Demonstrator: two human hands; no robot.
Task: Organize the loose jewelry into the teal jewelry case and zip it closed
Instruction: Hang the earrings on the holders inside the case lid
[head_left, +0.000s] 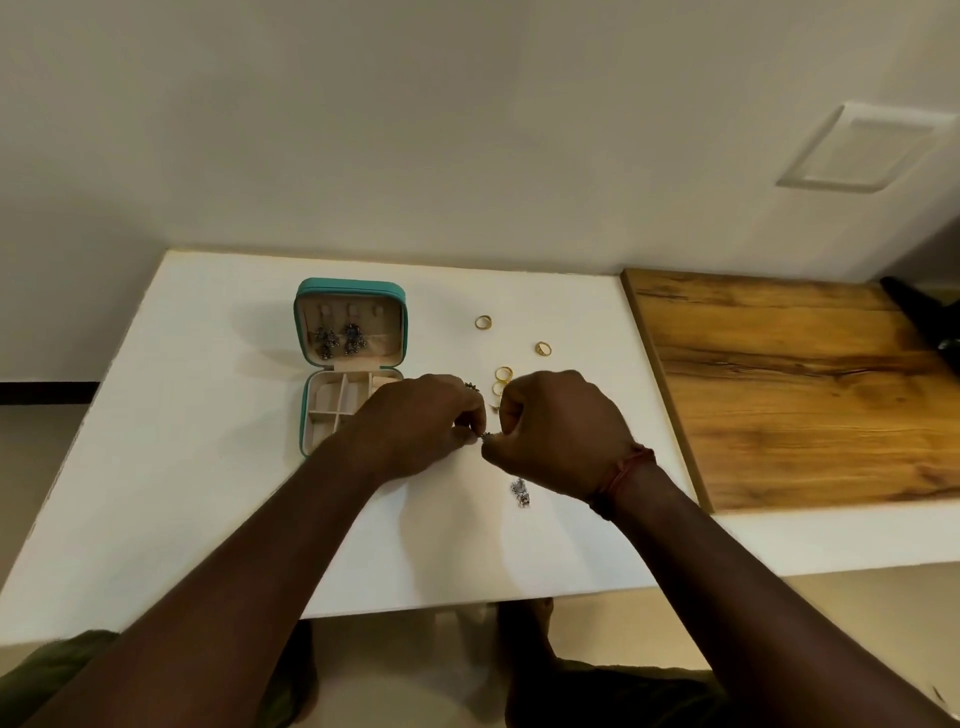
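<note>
Left hand (415, 423) and right hand (563, 421), fingers curled, pinch one small dark jewelry piece (486, 437) between them over white table (208, 467). Teal jewelry case (349, 286) lies open just behind left hand. Gold rings (483, 322) beyond knuckles; silver earring (520, 492) beside right wrist.

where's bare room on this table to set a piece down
Free: the white table left of the teal case, and the strip along the table's near edge; the wooden board is mostly bare. Crowded: right of the case, with gold rings, a silver earring, and the left hand and right hand pinching a small piece.
</note>
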